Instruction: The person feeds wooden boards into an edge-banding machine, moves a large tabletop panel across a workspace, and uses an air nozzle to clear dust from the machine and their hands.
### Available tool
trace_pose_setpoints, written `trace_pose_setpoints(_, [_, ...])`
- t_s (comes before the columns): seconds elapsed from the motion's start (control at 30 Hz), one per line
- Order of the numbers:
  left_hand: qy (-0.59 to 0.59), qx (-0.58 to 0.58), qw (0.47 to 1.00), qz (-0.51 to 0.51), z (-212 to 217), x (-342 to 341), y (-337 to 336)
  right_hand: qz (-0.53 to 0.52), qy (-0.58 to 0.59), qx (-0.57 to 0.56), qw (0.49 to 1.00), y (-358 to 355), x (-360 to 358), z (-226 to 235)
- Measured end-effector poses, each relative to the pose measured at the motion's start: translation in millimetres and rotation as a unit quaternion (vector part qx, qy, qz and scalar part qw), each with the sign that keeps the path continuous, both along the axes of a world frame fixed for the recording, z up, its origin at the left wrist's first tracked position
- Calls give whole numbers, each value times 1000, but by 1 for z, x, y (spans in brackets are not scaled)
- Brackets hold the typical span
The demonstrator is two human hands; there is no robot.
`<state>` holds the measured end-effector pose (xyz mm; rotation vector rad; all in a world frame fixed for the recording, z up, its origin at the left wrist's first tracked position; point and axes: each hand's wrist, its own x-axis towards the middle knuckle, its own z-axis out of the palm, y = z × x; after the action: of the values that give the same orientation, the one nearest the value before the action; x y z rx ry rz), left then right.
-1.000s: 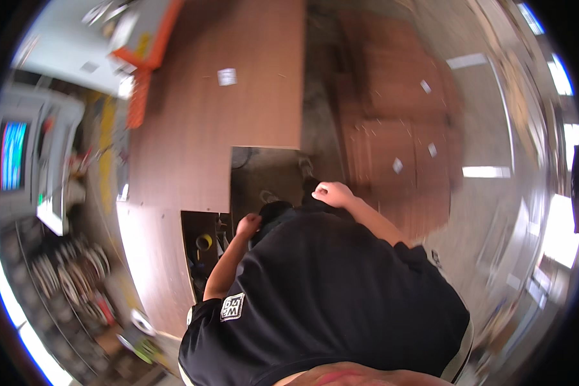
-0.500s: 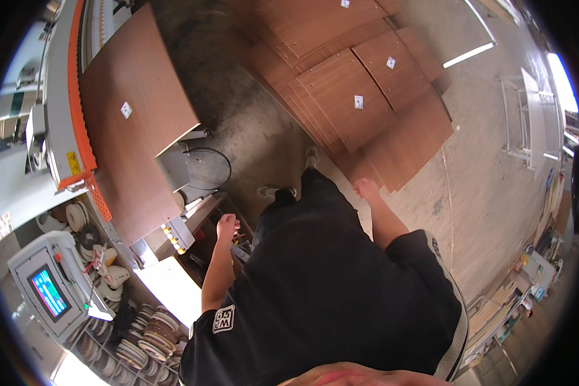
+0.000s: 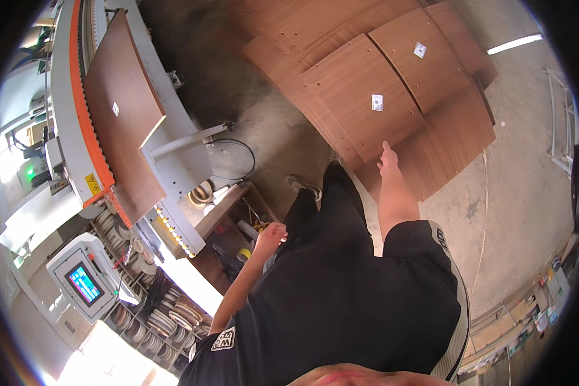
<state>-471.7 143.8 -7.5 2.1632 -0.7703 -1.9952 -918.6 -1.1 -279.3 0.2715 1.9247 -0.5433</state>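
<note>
My right hand (image 3: 387,161) is stretched out over the near edge of a stack of brown wood-grain panels (image 3: 360,77). At least one of its fingers points forward, nothing is in it, and whether it touches a panel I cannot tell. Small drilled holes and white square labels (image 3: 377,103) mark the upper boards. Held at my left side, my left hand (image 3: 272,237) is loosely curled with no object showing in it. Another brown panel (image 3: 122,109) lies on the machine (image 3: 185,154) to my left, along its orange toothed edge.
A grey arm (image 3: 190,141) and a black cable (image 3: 251,157) stick out from the machine toward me. Nearer stand an open wooden cabinet (image 3: 238,199), a control box (image 3: 87,280) with a lit screen, and racks of rolled edge strips (image 3: 170,315). A white metal frame (image 3: 560,122) stands far right.
My right hand has reached forward over the panel stack and its fingers have stretched out. My left hand has shifted right, still curled. The panel on the machine has slid away from me, along the machine.
</note>
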Motion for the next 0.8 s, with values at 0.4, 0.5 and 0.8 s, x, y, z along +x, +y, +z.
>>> trace_pose_setpoints(0.4, [-90, 29, 995, 34, -6, 68, 10, -220, -106, -224, 943, 26, 10, 83])
trace_pose_setpoints(0.5, [-41, -12, 996, 75, -12, 51, -15, -281, -49, -216, 934, 56, 8, 75])
trace_pose_setpoints(0.8, [9, -92, 994, 58, 12, 11, -34, -144, 159, -51, 976, 29, 7, 161])
